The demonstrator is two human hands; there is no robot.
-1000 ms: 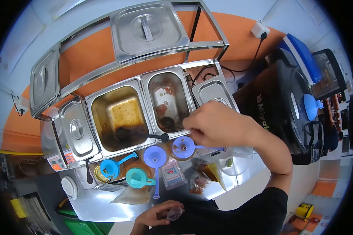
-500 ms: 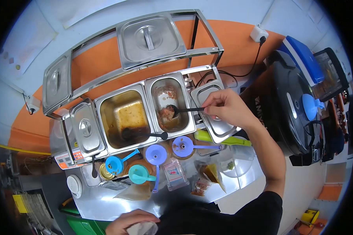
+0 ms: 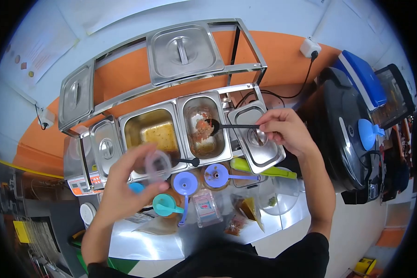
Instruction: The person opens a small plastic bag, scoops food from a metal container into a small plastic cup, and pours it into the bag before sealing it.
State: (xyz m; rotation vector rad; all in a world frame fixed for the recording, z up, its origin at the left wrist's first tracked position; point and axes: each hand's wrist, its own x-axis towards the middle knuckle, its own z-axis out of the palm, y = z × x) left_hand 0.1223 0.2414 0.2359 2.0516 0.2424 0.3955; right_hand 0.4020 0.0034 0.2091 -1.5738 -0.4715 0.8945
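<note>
My right hand (image 3: 285, 132) pinches the handle end of a black ladle (image 3: 238, 126). Its bowl is over the narrow steel pan (image 3: 227, 153), beside a reddish chunky mixture (image 3: 202, 130). My left hand (image 3: 127, 190) grips a small clear plastic cup (image 3: 158, 166) between thumb and fingers, slightly blurred, in front of the wide pan of yellowish-brown liquid (image 3: 161, 137). A second black ladle (image 3: 188, 161) rests in that pan, its bowl hidden behind my left hand and the cup.
Purple funnels (image 3: 186, 183) (image 3: 217, 175), a teal funnel (image 3: 165, 205) and a packet (image 3: 207, 208) stand before the pans. Steel lids (image 3: 256, 137) (image 3: 107, 147) lie on either side. A lime-green utensil (image 3: 264, 169) is nearby. A large black cooker (image 3: 331, 134) stands right.
My left hand has risen from the lower edge to the pans with the cup. My right hand has moved slightly right, and the ladle bowl has shifted within the narrow pan.
</note>
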